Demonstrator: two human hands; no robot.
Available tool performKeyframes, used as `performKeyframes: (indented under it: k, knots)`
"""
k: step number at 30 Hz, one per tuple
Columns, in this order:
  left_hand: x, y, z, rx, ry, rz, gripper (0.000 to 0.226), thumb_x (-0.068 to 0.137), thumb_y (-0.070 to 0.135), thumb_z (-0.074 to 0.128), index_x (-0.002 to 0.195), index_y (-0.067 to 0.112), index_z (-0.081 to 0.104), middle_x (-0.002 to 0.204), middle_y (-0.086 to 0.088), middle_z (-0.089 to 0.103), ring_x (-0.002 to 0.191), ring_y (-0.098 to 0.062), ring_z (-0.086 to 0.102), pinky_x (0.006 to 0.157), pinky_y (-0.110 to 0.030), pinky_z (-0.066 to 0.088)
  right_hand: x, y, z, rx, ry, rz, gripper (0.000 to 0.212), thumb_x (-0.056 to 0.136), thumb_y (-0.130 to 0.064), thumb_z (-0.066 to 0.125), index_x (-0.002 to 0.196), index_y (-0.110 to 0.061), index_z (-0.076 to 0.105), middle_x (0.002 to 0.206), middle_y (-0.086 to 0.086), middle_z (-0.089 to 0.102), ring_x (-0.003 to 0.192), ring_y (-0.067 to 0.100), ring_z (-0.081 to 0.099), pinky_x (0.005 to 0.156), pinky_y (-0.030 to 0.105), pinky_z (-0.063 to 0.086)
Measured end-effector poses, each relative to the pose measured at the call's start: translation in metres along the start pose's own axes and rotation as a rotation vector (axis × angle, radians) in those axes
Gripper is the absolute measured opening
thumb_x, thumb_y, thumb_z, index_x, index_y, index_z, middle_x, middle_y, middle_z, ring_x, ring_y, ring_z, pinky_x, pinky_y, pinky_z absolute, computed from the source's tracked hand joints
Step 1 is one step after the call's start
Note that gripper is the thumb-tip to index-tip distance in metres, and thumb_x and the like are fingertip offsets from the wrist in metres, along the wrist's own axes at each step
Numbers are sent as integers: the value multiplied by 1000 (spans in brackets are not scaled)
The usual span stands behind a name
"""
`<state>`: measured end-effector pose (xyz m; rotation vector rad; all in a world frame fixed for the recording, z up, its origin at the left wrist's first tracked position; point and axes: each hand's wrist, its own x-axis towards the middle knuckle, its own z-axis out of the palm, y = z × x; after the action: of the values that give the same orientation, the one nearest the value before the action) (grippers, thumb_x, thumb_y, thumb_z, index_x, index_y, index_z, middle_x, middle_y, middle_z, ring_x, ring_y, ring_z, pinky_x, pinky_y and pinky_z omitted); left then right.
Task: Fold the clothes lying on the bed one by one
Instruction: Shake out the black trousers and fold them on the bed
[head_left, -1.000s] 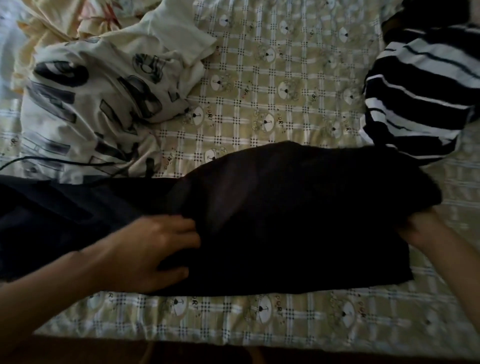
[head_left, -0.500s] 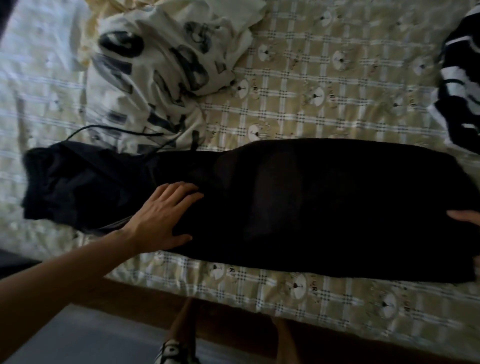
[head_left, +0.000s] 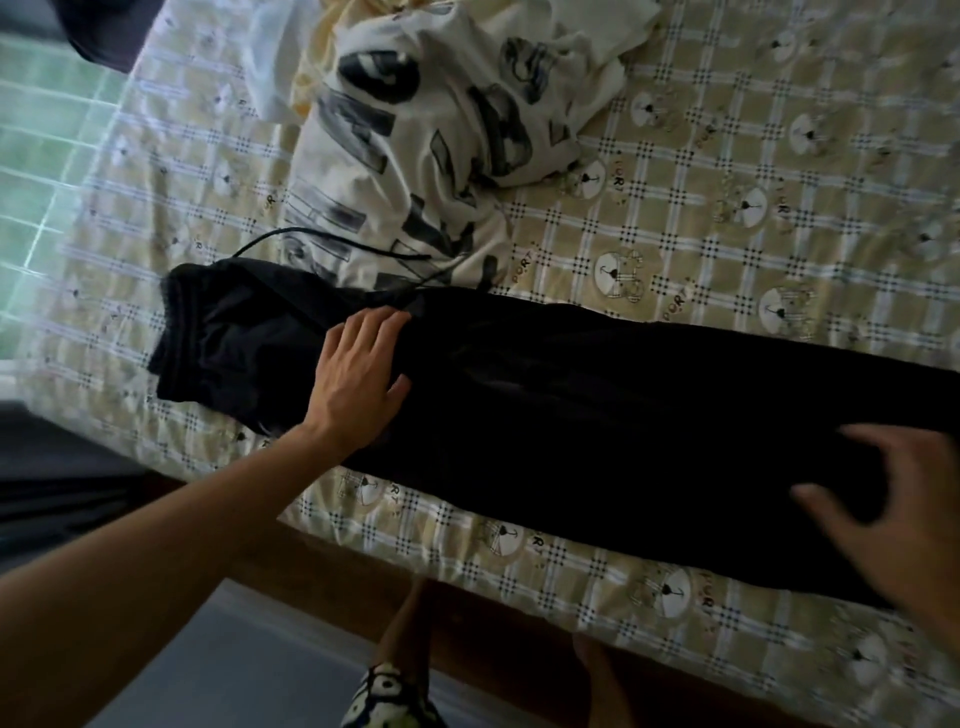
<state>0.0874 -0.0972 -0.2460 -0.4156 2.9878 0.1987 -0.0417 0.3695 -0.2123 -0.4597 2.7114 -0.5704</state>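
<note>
Pressing flat on the black trousers (head_left: 571, 415) with the left hand (head_left: 358, 374), fingers straight. Stretched long across the bed (head_left: 727, 218) by its near edge, just beside the white printed shirt (head_left: 431, 130). Hovering over the right part with the right hand (head_left: 909, 519), fingers spread, grasping nothing. Probably soft, light and limp, so likely to sag. Better to pinch the right end through all layers together.

Black trousers (head_left: 597, 415), cream black-printed shirt (head_left: 431, 130), beige checked bear-print bedsheet (head_left: 753, 208), green-tiled floor (head_left: 41, 156).
</note>
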Motion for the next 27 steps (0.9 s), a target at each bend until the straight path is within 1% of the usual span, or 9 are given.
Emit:
performKeyframes:
  k: [4, 6, 9, 15, 17, 19, 22, 24, 27]
  knots:
    - [23, -2, -6, -160, 163, 62, 15, 95, 26, 54, 104, 16, 61, 118, -1, 62, 118, -24, 53, 101, -40, 35, 15, -101, 48, -257, -283, -343, 97, 63, -59, 82, 142, -23, 39, 139, 5, 38, 130, 27, 39, 108, 47, 39]
    - [40, -2, -13, -235, 173, 92, 16, 99, 24, 49, 99, 14, 62, 107, -4, 66, 107, -26, 59, 96, -40, 39, 32, -109, 70, -306, -313, -230, 87, 70, -42, 82, 142, -21, 37, 139, 7, 40, 131, 30, 42, 107, 46, 42]
    - [64, -6, -28, -326, 122, 95, 18, 102, 22, 43, 92, 10, 53, 80, -11, 63, 79, -37, 60, 73, -43, 45, 80, -127, 70, -36, -292, -50, 38, 85, -15, 68, 121, -20, 56, 112, 5, 63, 104, 28, 62, 86, 41, 53]
    - [106, -24, -40, -366, -95, 116, 18, 103, 22, 45, 95, 9, 55, 86, -6, 57, 86, -32, 59, 71, -35, 38, 152, -135, 7, 487, -884, 453, 30, 78, -10, 71, 107, -8, 70, 98, 13, 76, 87, 28, 71, 85, 37, 53]
    - [111, -25, -36, -249, -38, 117, 17, 100, 27, 47, 105, 13, 55, 98, -9, 60, 97, -33, 57, 78, -37, 37, 169, -127, 2, 324, -803, 416, 29, 79, -19, 74, 105, -10, 66, 103, 13, 73, 93, 31, 67, 89, 40, 50]
    - [104, -18, -34, -133, 139, 133, 20, 95, 29, 50, 106, 13, 55, 104, -12, 57, 101, -34, 53, 84, -43, 38, 180, -118, 11, -11, -432, 240, 31, 85, -23, 75, 111, -17, 58, 105, 9, 66, 93, 30, 63, 85, 38, 48]
    - [70, 6, -25, -220, 163, 496, 24, 93, 35, 58, 93, 11, 57, 97, -12, 55, 91, -32, 52, 77, -42, 41, 167, -125, 23, -179, 126, -109, 31, 83, -16, 70, 107, -14, 50, 102, 10, 59, 95, 32, 56, 80, 41, 46]
    - [40, 23, -7, -124, -40, 641, 42, 87, 55, 60, 100, 15, 57, 102, -7, 55, 92, -28, 52, 77, -39, 42, 142, -140, 35, -59, 65, -287, 22, 84, -18, 68, 97, -17, 51, 92, 3, 55, 84, 27, 55, 70, 35, 42]
    - [16, 28, 24, 134, -295, 464, 68, 73, 60, 68, 126, 20, 50, 126, -4, 50, 113, -25, 49, 92, -40, 43, 100, -152, 66, -210, -276, -475, 35, 79, -39, 70, 104, -22, 53, 98, -2, 55, 90, 22, 56, 75, 35, 45]
